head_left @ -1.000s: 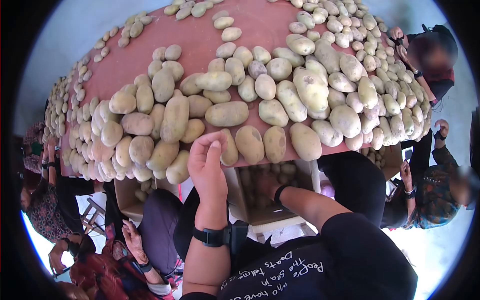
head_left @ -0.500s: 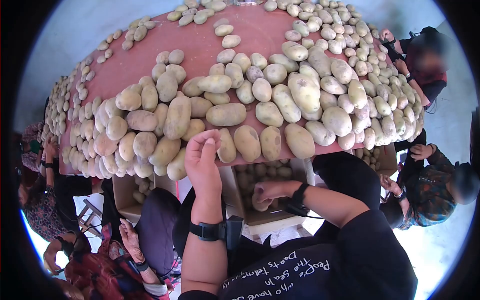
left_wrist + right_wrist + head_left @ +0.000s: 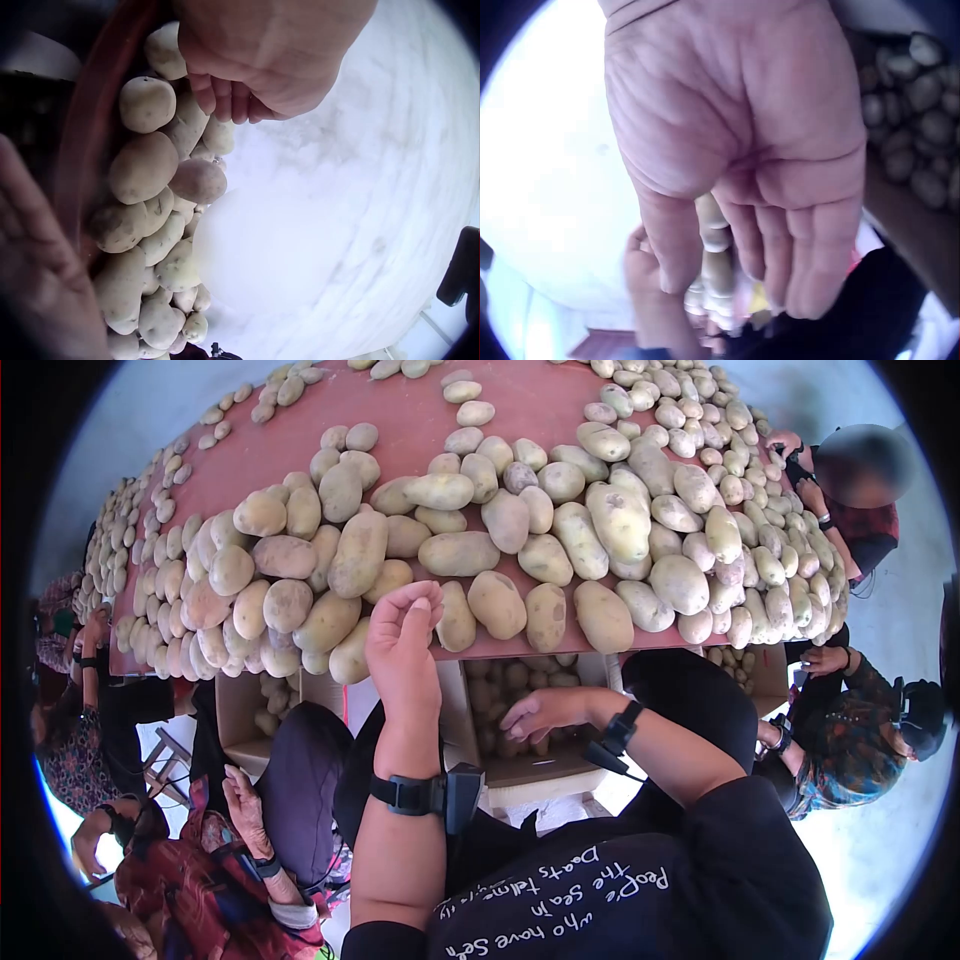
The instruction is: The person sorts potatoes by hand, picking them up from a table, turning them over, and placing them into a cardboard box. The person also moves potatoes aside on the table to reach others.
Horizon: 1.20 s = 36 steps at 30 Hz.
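Note:
My left hand [image 3: 405, 650] is raised at the table's front edge, its fingers loosely bent and nothing in them; in the head view it overlaps the nearest potatoes. The left wrist view shows this hand [image 3: 262, 52] beside potatoes [image 3: 144, 166]. My right hand [image 3: 550, 715] hovers over a cardboard box [image 3: 520, 770] of potatoes below the table edge. In the right wrist view its palm [image 3: 742, 127] faces the camera, fingers extended and holding nothing. A pinkish-brown potato [image 3: 505, 522] stands out in the middle of the potatoes on the table.
Potatoes cover much of the red table [image 3: 400, 425], heaped thickest at left and right. More boxes, one at the left [image 3: 240, 725] and one at the right [image 3: 770, 685], stand under its edge. Other people sit close by on both sides.
My right hand has come up out of the box; half a second ago it held a potato, now its fingers are loose. The pinkish-brown potato newly shows over the table. My left hand stays put.

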Each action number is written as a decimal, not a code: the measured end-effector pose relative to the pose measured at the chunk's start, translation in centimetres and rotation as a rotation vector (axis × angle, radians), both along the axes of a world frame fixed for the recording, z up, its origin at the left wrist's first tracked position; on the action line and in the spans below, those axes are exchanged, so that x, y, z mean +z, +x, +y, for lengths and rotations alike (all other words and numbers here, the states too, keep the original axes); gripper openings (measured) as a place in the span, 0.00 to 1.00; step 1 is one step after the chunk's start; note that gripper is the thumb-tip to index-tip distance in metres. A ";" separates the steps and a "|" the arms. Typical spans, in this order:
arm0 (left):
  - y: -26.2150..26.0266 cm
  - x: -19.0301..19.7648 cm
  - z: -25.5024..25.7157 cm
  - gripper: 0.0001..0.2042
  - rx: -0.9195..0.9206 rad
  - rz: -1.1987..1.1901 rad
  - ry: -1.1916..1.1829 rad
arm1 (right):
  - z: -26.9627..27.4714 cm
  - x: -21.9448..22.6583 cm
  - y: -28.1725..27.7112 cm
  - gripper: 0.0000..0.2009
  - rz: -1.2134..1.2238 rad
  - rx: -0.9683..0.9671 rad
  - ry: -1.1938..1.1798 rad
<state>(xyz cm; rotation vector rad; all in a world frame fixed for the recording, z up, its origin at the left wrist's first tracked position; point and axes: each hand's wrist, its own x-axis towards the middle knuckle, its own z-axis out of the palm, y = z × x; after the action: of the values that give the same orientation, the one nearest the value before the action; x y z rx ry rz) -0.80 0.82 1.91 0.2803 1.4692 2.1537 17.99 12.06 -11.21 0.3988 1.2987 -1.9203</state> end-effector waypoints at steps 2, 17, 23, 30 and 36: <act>0.0 0.0 0.1 0.07 -0.011 0.007 -0.036 | 0.0 -3.2 -1.2 0.24 0.146 0.399 0.527; 0.5 0.5 1.0 0.07 -0.054 0.037 -0.103 | -1.5 -13.7 -5.1 0.20 0.166 -0.297 1.141; 0.6 0.3 1.3 0.07 -0.063 0.047 -0.108 | -1.3 -13.7 -3.0 0.21 0.136 -0.273 1.150; 0.4 -0.4 0.9 0.06 -0.031 0.049 -0.097 | -1.5 -9.0 -0.1 0.16 0.140 0.000 1.335; 0.2 -0.4 0.1 0.07 -0.002 0.027 -0.062 | -0.7 0.2 3.6 0.21 -0.135 -0.491 -0.139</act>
<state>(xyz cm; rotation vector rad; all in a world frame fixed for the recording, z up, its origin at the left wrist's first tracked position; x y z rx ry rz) -0.62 0.95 1.48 0.2892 1.5469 2.1068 21.62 11.35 -11.01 0.8210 1.0343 -2.3221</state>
